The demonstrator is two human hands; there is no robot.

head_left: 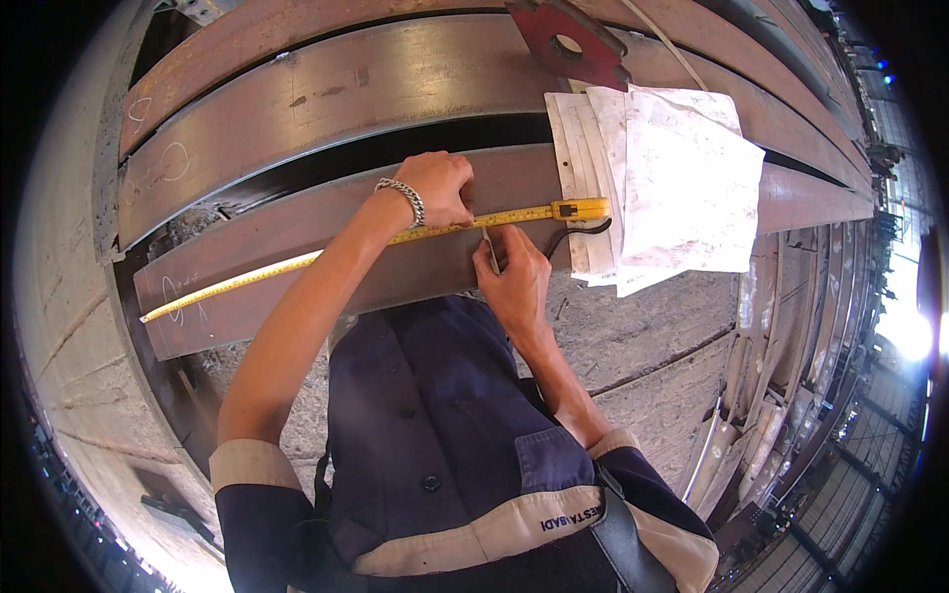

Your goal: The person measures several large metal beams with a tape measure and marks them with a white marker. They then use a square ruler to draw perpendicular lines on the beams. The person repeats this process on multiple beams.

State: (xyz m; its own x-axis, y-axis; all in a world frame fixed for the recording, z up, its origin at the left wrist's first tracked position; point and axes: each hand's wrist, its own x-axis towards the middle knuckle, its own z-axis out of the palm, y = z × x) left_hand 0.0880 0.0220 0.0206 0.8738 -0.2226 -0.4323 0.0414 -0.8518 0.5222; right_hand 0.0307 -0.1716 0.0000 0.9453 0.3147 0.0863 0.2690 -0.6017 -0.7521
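Note:
A yellow tape measure (514,215) lies stretched along a rust-brown steel beam (395,280), its blade reaching the beam's left end. Its yellow-and-black case (581,209) rests at the right, with a black wrist strap hanging off it. My left hand (440,188), a chain bracelet at its wrist, is closed with its fingertips pressing on the blade. Just below the blade, my right hand (518,275) pinches a thin, pale, flat marking stick (491,249), its tip close to the tape's lower edge. Whether the tip touches the steel is too small to tell.
Loose paper sheets (687,183) cover the beam right of the tape case. A dark red metal piece with a round hole (578,59) sits above them. More steel beams (336,79) lie beyond, with dark gaps between. Further steel sections (771,366) are stacked at right.

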